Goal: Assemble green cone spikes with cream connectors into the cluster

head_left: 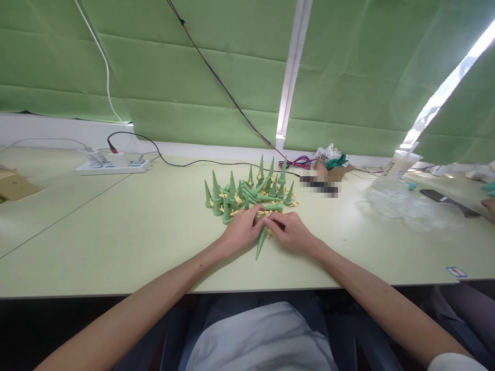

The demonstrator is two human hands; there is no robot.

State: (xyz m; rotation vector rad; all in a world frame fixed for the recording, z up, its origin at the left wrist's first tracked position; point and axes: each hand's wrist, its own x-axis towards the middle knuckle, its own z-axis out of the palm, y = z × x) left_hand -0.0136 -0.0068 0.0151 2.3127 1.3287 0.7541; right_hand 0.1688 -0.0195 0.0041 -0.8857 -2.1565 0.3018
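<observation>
Just in front of a cluster of green plastic spikes (232, 188), my two hands meet over the table. My left hand (243, 226) is closed around the upper end of one green spike (261, 245), whose pointed tip slants down toward me. My right hand (292, 232) pinches at the same end, fingertips touching those of the left; the exact grip is partly hidden. Small yellow valve pieces (237, 198) lie among the standing and lying spikes. Another yellow piece (269, 234) shows beneath my right fingers.
A white power strip (116, 166) with plugs and cables lies at the back left. Cardboard (11, 185) sits at the left edge. Behind the spikes is coiled wire (301, 162). To the right are a plastic cup (400, 164), clear bags (398, 203) and a phone (448, 202); another person's hand (489, 205) shows.
</observation>
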